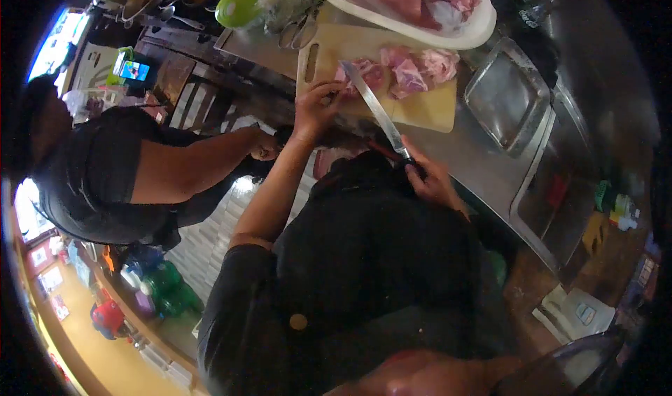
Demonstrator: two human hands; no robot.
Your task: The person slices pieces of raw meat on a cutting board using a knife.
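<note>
A long knife has its handle in my right hand, and its blade reaches up and left over the cutting board. Near the blade's tip lies a piece of raw meat, whose left edge my left hand touches with bent fingertips. More raw meat lies on the board to the right of that piece. Beyond the board stands a white tub holding raw meat and plastic film.
A metal tray sits right of the board, beside the sink edge. A green container and a plastic bag are at the back left. Another person stands close on my left, one arm stretched toward me.
</note>
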